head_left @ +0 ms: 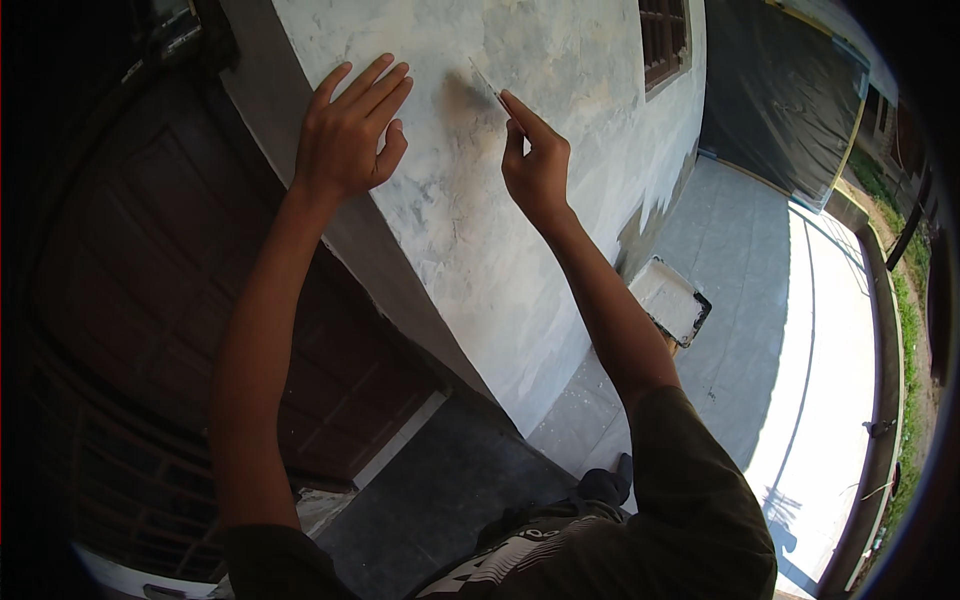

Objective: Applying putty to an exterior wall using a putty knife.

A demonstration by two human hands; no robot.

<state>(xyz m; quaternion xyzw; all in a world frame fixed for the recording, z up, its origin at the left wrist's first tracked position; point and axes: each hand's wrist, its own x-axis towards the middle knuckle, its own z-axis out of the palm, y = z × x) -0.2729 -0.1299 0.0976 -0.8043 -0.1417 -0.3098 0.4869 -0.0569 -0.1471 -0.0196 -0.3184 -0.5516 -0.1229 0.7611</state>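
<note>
My left hand point(345, 135) lies against the patchy white and grey wall point(440, 210), near its corner edge, with its fingers stretched out and nothing in it. To its right, my right hand point(535, 165) grips a putty knife point(487, 82). Seen nearly edge-on, the thin blade points up and to the left, its tip at or very close to the wall; I cannot tell whether it touches. My fingers cover most of the handle. A blurred shadow falls on the wall between my two hands.
A paint tray point(672, 302) with white residue stands low beyond my right forearm. A dark panelled door point(150, 260) is on the left, past the corner. A barred window point(663, 40) sits in the wall's upper right. Dark sheeting point(780, 95) hangs at the far end of the tiled floor point(735, 260).
</note>
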